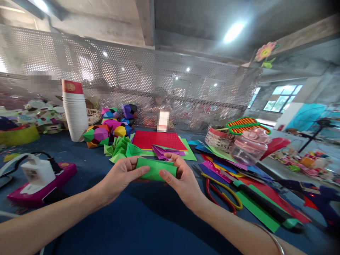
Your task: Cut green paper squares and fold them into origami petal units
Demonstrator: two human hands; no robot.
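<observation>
Fingers (pixel 138 171) of the left hand (pixel 120 177) pinch one end of a folded green paper (pixel 156 169), and the right hand (pixel 183 182) pinches the other end with its thumb on top. Both hands are closed on it and hold it up just above the blue counter (pixel 138 219), in the middle, close to the person.

It looks like the paper is already folded into a small flat strip, so some folds are done. It is not yet a pointy piece like the ones in the green folded pile (pixel 120 148) just behind the hands. More folds seem to be left.

Farther back sit finished colorful paper balls (pixel 111 129), beside a tall stack of cups (pixel 74 113). Flat paper sheets (pixel 159 141) lie near them. Red scissors (pixel 221 194) lie to the right, untouched.
</observation>
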